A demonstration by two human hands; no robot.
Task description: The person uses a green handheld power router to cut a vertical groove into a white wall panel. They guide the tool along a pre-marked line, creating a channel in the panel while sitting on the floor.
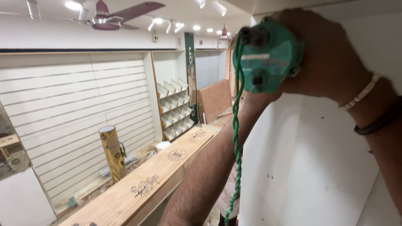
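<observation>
Your right hand point(331, 54) is wrapped firmly around the back of a green power tool point(270, 54), raised to head height at the upper edge of a white panel point(318, 159). The tool's working end points away from the camera toward the panel's top, so you cannot see where it meets the surface. A bead bracelet point(363, 93) and a dark band point(379, 122) sit on that wrist.

Your left forearm point(209, 167) rises from below toward the underside of the tool. The left hand itself is hidden behind the tool body, so whether it is closed on the tool or only bracing it cannot be told. An arm under a raised tool most likely steadies its weight.

A twisted green cord point(237, 125) hangs straight down from the tool's rear, falling between the forearm and the panel, where it stays off the work face.

Well below and to the left, a long wooden tabletop point(146, 184) with printed emblems carries a gold cylinder point(112, 152) and a small white tub point(162, 145). Slatted wall panelling point(83, 117) and angled display shelves point(176, 109) stand behind it. A ceiling fan point(113, 16) hangs above.
</observation>
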